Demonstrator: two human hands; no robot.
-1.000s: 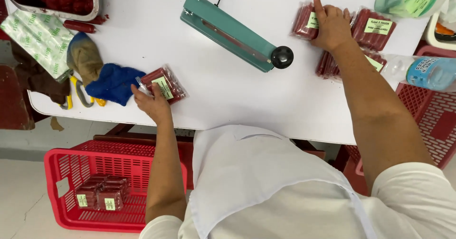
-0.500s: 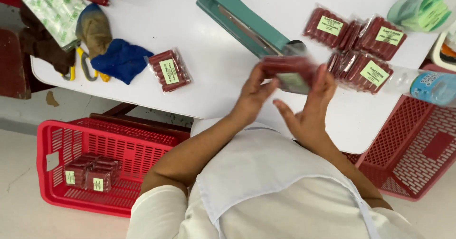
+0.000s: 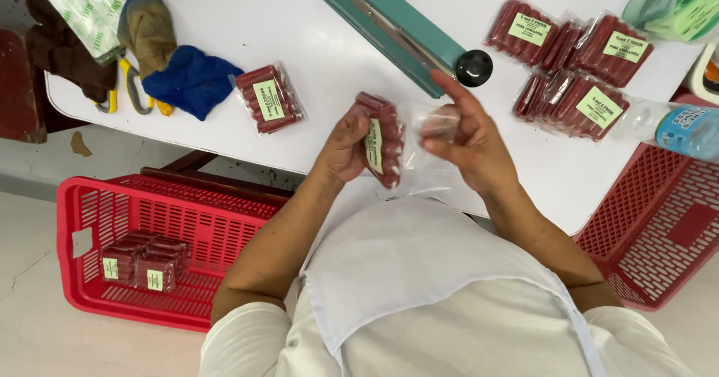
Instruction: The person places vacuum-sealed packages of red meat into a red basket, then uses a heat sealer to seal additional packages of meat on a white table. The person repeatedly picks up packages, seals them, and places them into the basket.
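Clear plastic pack of red sausages (image 3: 382, 141), lifted off white table (image 3: 299, 32), now gripped by left hand (image 3: 346, 143); its open end pinched by right hand (image 3: 468, 141) near teal heat sealer (image 3: 397, 32).

single head view, looking steeply down, close over white table (image 3: 247, 32) edge.

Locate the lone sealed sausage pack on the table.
The sausage pack lies left of centre on the white table, beside the blue cloth, left of the left hand.

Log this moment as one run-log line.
left hand: holds sausage pack | right hand: pinches its clear bag end | sealer: on table, untouched
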